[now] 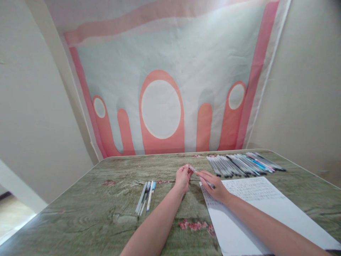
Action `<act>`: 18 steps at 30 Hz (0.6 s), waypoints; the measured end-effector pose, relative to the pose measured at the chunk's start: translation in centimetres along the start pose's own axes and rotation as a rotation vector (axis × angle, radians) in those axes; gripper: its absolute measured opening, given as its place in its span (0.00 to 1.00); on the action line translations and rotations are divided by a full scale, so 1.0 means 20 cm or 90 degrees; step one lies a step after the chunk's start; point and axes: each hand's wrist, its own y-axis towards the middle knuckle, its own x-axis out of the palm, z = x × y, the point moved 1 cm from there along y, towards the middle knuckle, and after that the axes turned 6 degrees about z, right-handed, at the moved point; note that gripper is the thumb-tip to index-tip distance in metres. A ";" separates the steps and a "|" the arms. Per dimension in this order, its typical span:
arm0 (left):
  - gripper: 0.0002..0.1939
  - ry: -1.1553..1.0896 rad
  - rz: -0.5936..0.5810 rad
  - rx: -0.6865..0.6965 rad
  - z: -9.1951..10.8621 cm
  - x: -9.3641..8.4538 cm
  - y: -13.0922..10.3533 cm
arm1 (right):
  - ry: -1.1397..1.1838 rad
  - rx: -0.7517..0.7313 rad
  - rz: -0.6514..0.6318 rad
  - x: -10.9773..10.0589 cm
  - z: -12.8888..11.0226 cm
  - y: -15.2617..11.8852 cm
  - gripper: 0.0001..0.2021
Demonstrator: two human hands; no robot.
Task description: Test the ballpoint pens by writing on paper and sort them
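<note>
A slim clear pen with a dark end is held between my two hands above the table. The fingers of my left hand pinch its far end. My right hand grips the pen's other part, its dark end pointing down to the right. Under my right hand and forearm lies a white sheet of paper with rows of writing on its upper part. Several pens, grey, white and blue, lie on the table left of my left hand.
A long row of many pens, mostly clear with dark ends and some blue, lies at the back right of the wood-patterned table. Behind the table hangs a pink and grey cloth.
</note>
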 end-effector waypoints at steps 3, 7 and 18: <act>0.15 -0.002 -0.005 0.018 0.01 0.01 -0.01 | -0.050 -0.027 -0.015 0.00 0.00 -0.01 0.17; 0.16 0.001 -0.004 0.033 0.02 0.02 -0.02 | -0.097 -0.050 -0.032 0.00 -0.01 0.00 0.18; 0.18 0.030 -0.001 0.020 0.05 0.04 -0.05 | -0.144 -0.065 -0.046 0.00 -0.03 0.01 0.18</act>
